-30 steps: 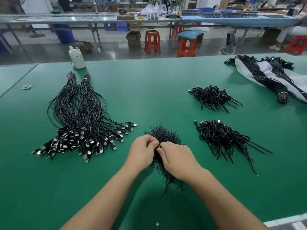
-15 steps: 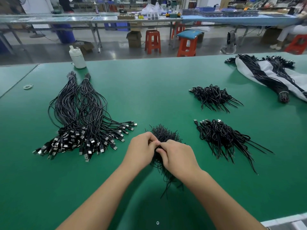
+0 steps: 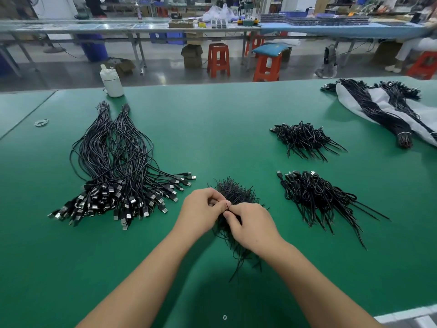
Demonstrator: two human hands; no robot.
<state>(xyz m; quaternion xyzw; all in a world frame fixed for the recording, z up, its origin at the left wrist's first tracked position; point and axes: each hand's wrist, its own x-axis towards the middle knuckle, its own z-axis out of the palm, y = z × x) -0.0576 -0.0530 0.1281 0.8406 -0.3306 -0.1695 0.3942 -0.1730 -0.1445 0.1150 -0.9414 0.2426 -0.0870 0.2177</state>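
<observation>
Green-topped factory table: near its front edge, left grip and right grip pinch one thin black wire tie over a heap of black ties. Two piles of coiled black cables toward the right edge seem done; the loose black USB cables on the left apparently wait.

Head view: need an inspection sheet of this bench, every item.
Surface: green mat, flat, no damage visible.
Job's things: pile of ties under the hands; one black tie held above it.
Clutter: white bottle at far edge, rubber bands far left, white bag far right.
Grips: left hand and right hand both pinch the black tie.
Cables: USB bundles left; far coiled heap and near coiled heap right; banded bundle on the bag.
Surroundings: red stools, long benches.
</observation>
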